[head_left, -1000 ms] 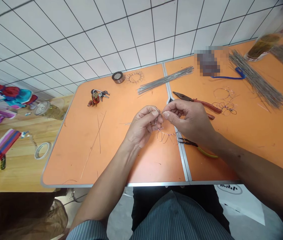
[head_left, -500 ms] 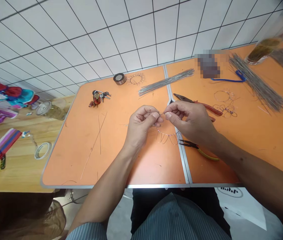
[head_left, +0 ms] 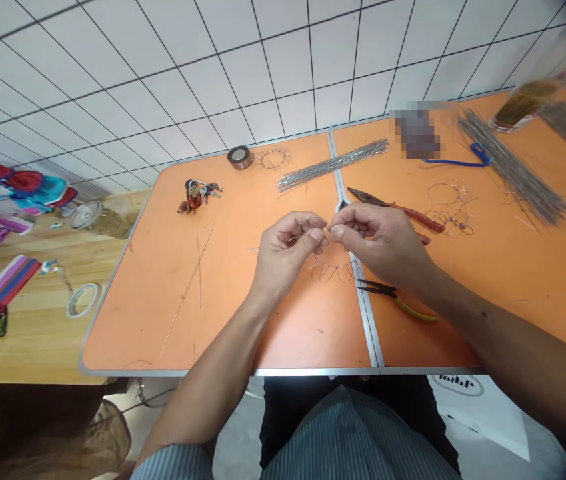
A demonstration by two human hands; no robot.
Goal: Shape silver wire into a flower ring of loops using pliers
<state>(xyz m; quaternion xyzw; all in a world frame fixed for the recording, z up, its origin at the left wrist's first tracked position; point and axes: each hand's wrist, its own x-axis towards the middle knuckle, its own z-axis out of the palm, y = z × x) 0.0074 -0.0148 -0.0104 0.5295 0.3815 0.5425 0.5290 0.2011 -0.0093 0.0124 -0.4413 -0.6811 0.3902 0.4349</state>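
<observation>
Between my two hands hangs a thin wire ring with small loops, low over the orange table. My left hand is closed, thumb and index finger pinching the wire near its top. My right hand is closed too, its thumb and fingertips pinching the wire close to the left fingertips. Fingers partly hide the ring. Pliers with red handles lie behind my right hand. Below that hand are long-nose pliers with yellow handles.
Wire bundles lie at the back, more at right. Finished-looking wire rings rest right of the pliers. Tape, keys and loose wires are on the left half. A jar stands back right. A metal seam divides the table.
My left fingertips have shifted slightly along the wire, and the looped ring has turned a little. My right hand stays nearly in place, still pinching.
</observation>
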